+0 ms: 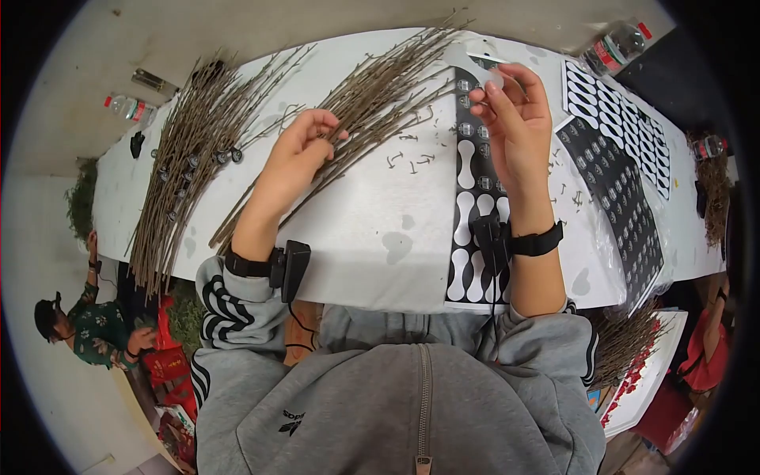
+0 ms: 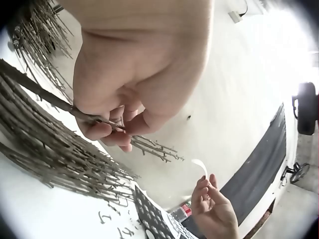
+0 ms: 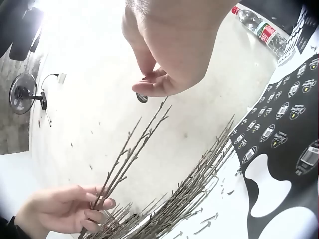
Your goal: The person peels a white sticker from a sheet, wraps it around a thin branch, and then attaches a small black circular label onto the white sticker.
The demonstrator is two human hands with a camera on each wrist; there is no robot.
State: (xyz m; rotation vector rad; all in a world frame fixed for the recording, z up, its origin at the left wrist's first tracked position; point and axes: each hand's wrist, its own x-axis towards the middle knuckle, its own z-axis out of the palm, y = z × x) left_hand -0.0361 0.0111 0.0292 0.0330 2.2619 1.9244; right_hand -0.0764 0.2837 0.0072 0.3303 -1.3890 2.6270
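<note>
In the head view my left hand (image 1: 289, 166) is over a pile of thin bare branches (image 1: 376, 91). It grips a branch (image 2: 47, 95), whose forked twigs stick out past the fingers. My right hand (image 1: 521, 134) is raised over a black label sheet (image 1: 467, 237) and pinches a peeled sticker (image 1: 492, 80) between thumb and fingertips. From the left wrist the sticker (image 2: 200, 165) shows as a curved white strip. The right wrist view catches its dark printed end (image 3: 142, 97) under the fingers. Some spaces on the sheet are white, dumbbell-shaped blanks.
At the left lies another branch bundle (image 1: 186, 134) with round black tags. More label sheets (image 1: 613, 186) lie on the right of the white table (image 1: 356, 253), near a plastic bottle (image 1: 617, 49). Short twig bits (image 1: 412, 166) are scattered mid-table. Another person (image 1: 99, 332) is at the far left.
</note>
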